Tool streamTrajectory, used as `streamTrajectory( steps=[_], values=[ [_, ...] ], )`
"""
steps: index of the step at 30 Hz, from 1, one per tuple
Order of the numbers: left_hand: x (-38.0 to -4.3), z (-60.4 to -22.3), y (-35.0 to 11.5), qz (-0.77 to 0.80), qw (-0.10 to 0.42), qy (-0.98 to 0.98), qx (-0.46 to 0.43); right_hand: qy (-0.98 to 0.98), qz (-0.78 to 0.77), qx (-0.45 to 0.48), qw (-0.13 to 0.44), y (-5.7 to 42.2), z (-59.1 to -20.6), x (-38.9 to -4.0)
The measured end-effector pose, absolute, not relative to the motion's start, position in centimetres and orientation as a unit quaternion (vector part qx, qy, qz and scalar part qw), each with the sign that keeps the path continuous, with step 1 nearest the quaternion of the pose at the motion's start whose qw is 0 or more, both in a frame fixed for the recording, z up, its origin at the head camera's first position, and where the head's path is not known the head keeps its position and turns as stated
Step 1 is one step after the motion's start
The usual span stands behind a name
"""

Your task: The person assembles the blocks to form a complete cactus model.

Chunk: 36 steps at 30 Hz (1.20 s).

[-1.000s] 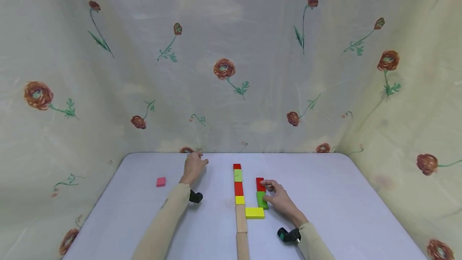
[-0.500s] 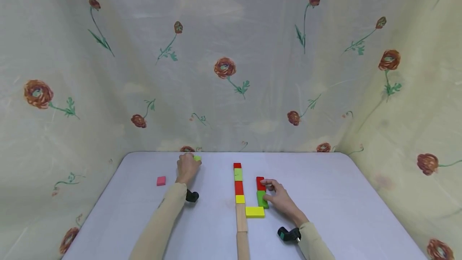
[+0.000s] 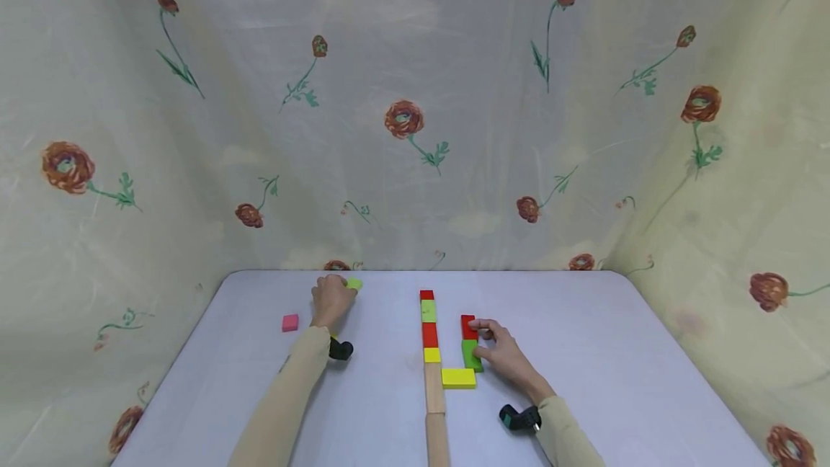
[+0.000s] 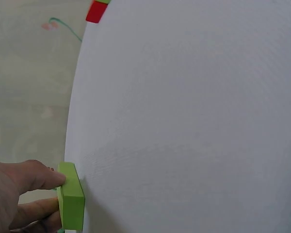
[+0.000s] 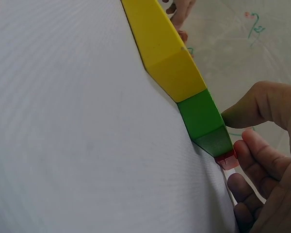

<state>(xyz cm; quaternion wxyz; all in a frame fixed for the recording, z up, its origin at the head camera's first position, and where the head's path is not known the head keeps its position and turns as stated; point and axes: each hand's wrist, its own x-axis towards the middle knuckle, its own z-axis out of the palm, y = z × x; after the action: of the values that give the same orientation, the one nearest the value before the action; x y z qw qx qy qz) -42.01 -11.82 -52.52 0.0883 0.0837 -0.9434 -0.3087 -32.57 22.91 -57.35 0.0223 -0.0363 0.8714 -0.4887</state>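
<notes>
At the far left of the table, my left hand (image 3: 333, 300) pinches a light green block (image 4: 72, 198) between thumb and fingers, at the table's far edge. My right hand (image 3: 508, 357) rests beside a short row of blocks. Its thumb touches the green block (image 3: 471, 355), and its index finger reaches the red block (image 3: 468, 326) behind it. A yellow block (image 3: 458, 378) lies crosswise in front of the green one. It joins a long straight line of blocks: wooden blocks (image 3: 434, 389) nearest me, then yellow, red, light green (image 3: 429, 311) and red.
A pink block (image 3: 289, 323) lies alone left of my left hand. A yellow sliver (image 3: 333, 338) peeks out by the left wrist, mostly hidden. Behind the white table (image 3: 635, 380) hangs a flowered cloth (image 3: 480, 164).
My left hand has shifted left and turned, and the light green block has come into sight beside its fingers. The right hand has stayed at the green and red blocks.
</notes>
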Motion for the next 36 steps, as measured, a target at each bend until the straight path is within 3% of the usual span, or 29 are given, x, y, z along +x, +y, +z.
streamTrajectory(
  steps=[12,23,36],
  values=[
    [-41.4,-53.3,-12.5,-0.308,0.046,-0.950,0.017,0.872,-0.488,-0.017,0.031,22.6,-57.2,-32.2],
    [-40.0,-52.8,-11.9,-0.276,0.038,-0.958,-0.076,0.873,-0.486,-0.019,0.027,22.6,-57.0,-32.3],
    [-38.4,-53.2,-10.5,-0.263,0.024,-0.958,-0.112,0.872,-0.488,-0.026,0.025,22.6,-56.7,-32.2]
  ],
)
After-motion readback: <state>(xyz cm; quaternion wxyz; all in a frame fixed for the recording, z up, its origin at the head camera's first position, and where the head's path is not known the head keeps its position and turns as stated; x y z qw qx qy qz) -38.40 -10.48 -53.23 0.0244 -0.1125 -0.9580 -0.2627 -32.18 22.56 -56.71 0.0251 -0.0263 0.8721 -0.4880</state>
